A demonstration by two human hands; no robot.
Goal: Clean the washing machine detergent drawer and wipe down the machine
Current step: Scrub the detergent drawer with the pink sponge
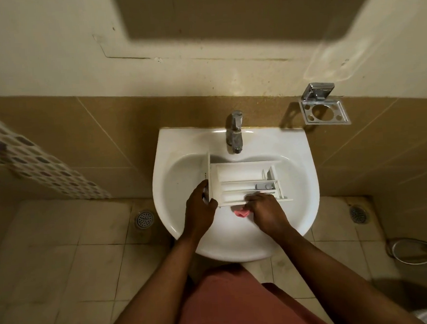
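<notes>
We hold the drawer [244,182] in the sink [300,206]. Our left hand [200,203] grips its front panel, and our right hand [263,209] curls round a pink cloth [241,213] at its near edge. If the plastic is wet, it may slip and crack against the basin.

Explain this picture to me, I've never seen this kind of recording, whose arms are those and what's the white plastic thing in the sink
No machine is involved. This one picture comes from a camera worn on a person's head, looking down, so both arms belong to the wearer. They stand at a white basin with a tap at its back. The plastic thing in the bowl is a washing machine detergent drawer, compartments facing up. The left hand grips its front panel end. The right hand holds a pink cloth at the drawer's near edge. A chrome holder is fixed to the wall on the right.
</notes>
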